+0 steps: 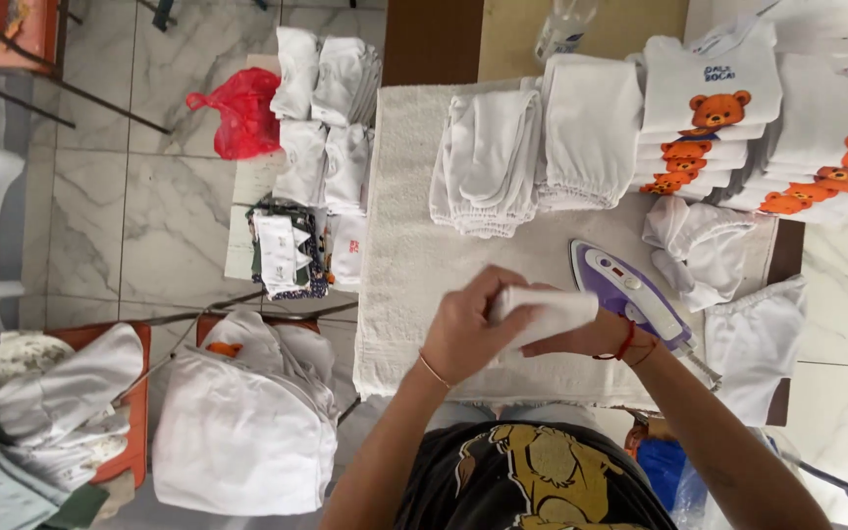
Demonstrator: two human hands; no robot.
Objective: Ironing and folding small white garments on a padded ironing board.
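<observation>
My left hand (pixel 468 329) and my right hand (pixel 581 339) together hold a small folded white cloth piece (pixel 547 309) above a white towel (pixel 404 245) spread on the table. The left fingers curl over its left end, and the right hand grips it from underneath at the right. A purple and white iron (pixel 630 294) lies on the towel just right of my hands, next to my right wrist with its red thread bracelet.
Stacks of folded white garments (pixel 488 162), (pixel 591 132) and white shirts with bear prints (pixel 709 113) line the table's far side. Loose white pieces (pixel 699 245) lie to the right. More folded piles (pixel 321 118), a red bag (pixel 242 113) and white bundles (pixel 247 422) sit to the left.
</observation>
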